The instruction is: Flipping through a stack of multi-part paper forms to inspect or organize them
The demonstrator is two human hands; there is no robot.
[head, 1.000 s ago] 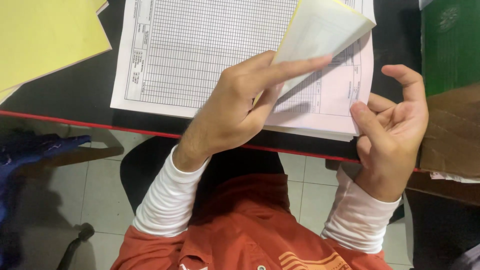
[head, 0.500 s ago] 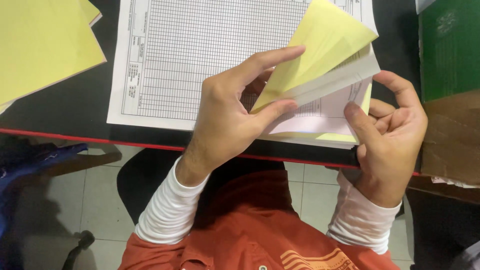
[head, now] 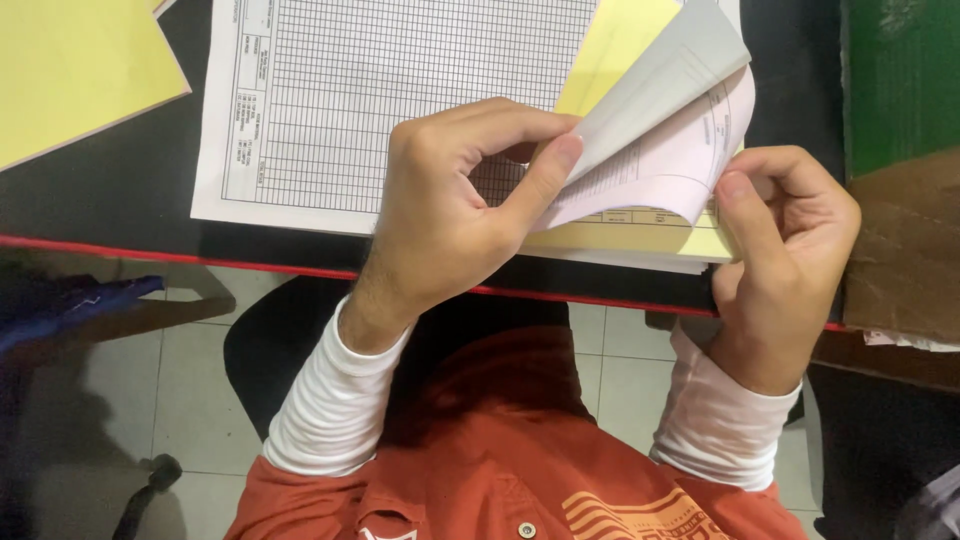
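Observation:
A pad of printed grid forms (head: 400,90) lies on a dark desk (head: 130,190) with a red front edge. My left hand (head: 455,200) pinches the lifted corner sheets between thumb and forefinger: a white sheet (head: 670,80), a yellow one (head: 615,45) behind it and a curling pink one (head: 680,160). My right hand (head: 780,240) holds the near right corner of the pad, thumb on the edge of the pink sheet. A yellow sheet (head: 620,235) lies flat beneath the lifted pages.
Loose yellow paper (head: 70,70) rests at the desk's far left. A green board (head: 900,80) and a brown cardboard piece (head: 905,250) sit at the right. Below the desk are a tiled floor (head: 150,400), a blue cloth (head: 70,300) and my orange shirt (head: 500,460).
The left hand has lifted the corner sheets further and separated them; a pink sheet now shows under the white. The right thumb has moved onto the pink sheet's edge.

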